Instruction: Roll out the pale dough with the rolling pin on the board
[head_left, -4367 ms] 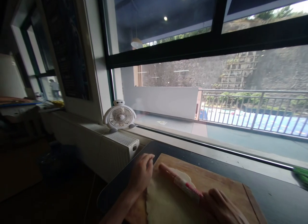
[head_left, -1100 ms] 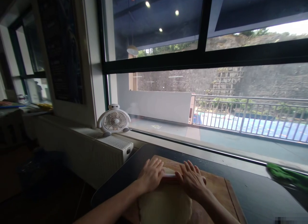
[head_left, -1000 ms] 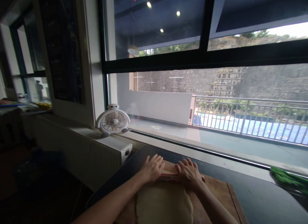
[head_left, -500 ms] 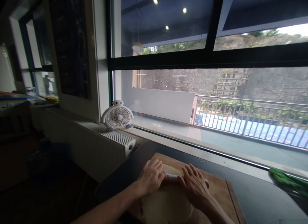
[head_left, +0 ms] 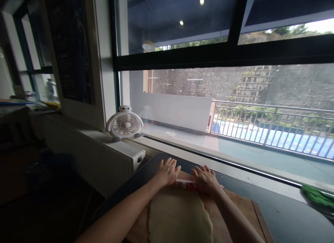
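Observation:
A sheet of pale rolled dough (head_left: 180, 215) lies on a wooden board (head_left: 240, 204). At its far edge is a rolling pin (head_left: 186, 185) with red and white markings, lying crosswise. My left hand (head_left: 167, 172) rests palm down on the pin's left part, its fingers stretched forward. On the pin's right part lies my right hand (head_left: 207, 179), fingers spread and extended past it. Both palms cover the ends of the pin, and neither hand's fingers wrap around it.
The board sits on a dark table (head_left: 284, 208) beside a wide window. A white fan (head_left: 126, 124) stands on a radiator (head_left: 130, 154) at the left. Green cloth-like material (head_left: 317, 196) lies at the right edge.
Both hands and the rolling pin have moved forward, away from me, to the far edge of the dough. More of the dough sheet shows between my forearms. The view has shifted slightly.

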The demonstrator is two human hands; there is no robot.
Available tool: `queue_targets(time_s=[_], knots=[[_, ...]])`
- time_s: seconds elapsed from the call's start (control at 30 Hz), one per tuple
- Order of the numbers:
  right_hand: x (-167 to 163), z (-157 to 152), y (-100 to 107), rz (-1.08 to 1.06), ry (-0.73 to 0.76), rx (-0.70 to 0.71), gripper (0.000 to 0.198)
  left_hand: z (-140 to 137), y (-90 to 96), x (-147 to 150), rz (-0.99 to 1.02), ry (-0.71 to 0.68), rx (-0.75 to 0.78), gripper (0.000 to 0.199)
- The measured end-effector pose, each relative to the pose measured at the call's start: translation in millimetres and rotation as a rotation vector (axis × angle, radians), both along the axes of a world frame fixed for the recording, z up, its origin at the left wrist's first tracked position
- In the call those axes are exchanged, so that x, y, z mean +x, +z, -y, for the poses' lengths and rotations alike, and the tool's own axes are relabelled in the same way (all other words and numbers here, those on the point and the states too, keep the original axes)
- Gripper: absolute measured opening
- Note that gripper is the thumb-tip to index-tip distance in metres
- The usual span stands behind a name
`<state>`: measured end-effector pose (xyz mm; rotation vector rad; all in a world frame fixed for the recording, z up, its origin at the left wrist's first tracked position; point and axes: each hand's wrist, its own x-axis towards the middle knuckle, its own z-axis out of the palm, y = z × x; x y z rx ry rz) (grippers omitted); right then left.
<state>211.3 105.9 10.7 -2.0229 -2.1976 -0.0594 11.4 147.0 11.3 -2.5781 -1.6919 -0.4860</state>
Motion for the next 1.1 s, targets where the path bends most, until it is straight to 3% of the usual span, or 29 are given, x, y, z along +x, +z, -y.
queue_targets(time_s=[0.1,0.17,0.27,0.47,0.57,0.7,0.97,1.1], knots=[[2.8,-13.4,-0.6,0.008,0.010,-0.018,0.046,-14.9,1.1,1.4,-0.005,0.038,-0.017,0.063],[1.6,-5.9,-0.1,0.015,0.026,-0.024,0.044,-7.8,0.2,-0.2,-0.011,0.030,-0.046,0.062],[-3.3,27.3,0.8,0.009,0.023,-0.006,0.049,25.9,-2.9,-6.3,-0.006,-0.030,-0.038,0.061],[-11.1,118.9,-7.0,-0.067,0.051,0.125,0.055,115.0,-7.9,-27.3,0.002,-0.158,0.135,0.054],[-12.8,136.9,-11.1,-0.064,0.055,0.150,0.056,132.3,-10.9,-31.9,0.001,-0.186,0.198,0.056],[-14.1,107.5,-6.5,-0.045,-0.003,0.111,0.057,107.2,-11.0,-20.8,0.002,-0.122,0.192,0.058],[0.9,1.2,1.5,0.009,-0.019,-0.026,0.045,-7.1,-4.6,10.0,0.027,0.037,0.056,0.064],[5.1,-11.4,0.3,0.007,-0.020,-0.043,0.045,-21.5,-3.0,11.7,0.018,0.065,-0.007,0.067]])
